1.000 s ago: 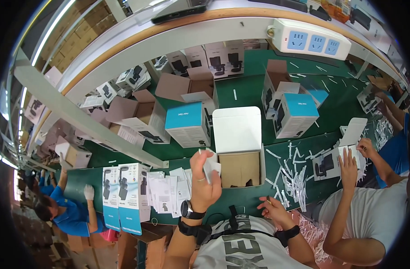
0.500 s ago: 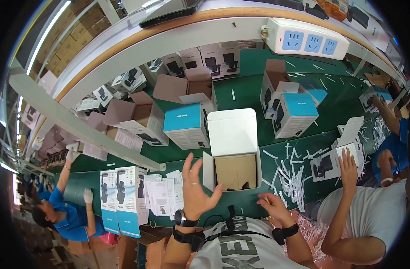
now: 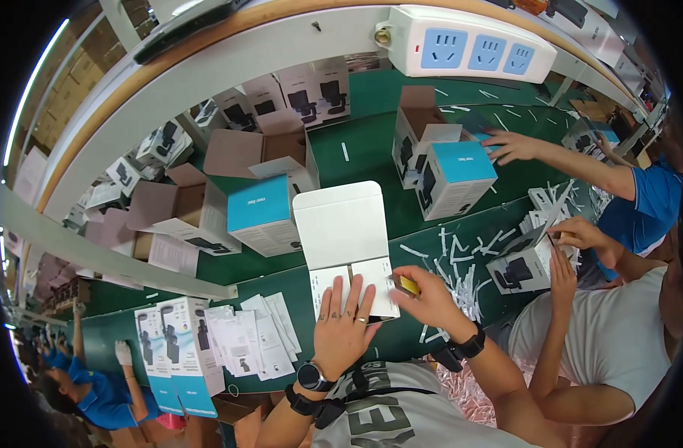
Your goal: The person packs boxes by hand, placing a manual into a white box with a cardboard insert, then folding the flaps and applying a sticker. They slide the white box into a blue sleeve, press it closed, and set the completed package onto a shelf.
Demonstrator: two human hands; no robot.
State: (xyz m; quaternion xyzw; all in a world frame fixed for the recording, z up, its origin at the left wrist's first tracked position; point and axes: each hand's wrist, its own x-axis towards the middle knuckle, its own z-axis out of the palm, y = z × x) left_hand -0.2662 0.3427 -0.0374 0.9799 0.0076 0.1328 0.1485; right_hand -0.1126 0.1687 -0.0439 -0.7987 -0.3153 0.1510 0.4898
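while its back lid stands raised, the white box (image 3: 338, 226) sits on the green table (image 3: 364, 157) directly before the person, its inner flaps folded in. the left hand (image 3: 344, 326) lies open on those flaps, fingers spread and palm down. at the right edge of the white box, the right hand (image 3: 431, 301) is closed around a yellow tool (image 3: 409, 286); what its tip touches is hard to tell. left of the white box are loose printed sheets (image 3: 253, 340), and past them two tall blue-and-white cartons (image 3: 175, 358). right of the white box lie scattered white paper strips (image 3: 465, 272). behind the white box, one blue-topped carton (image 3: 261, 211) stands to the left and another blue-topped carton (image 3: 456, 178) to the right.
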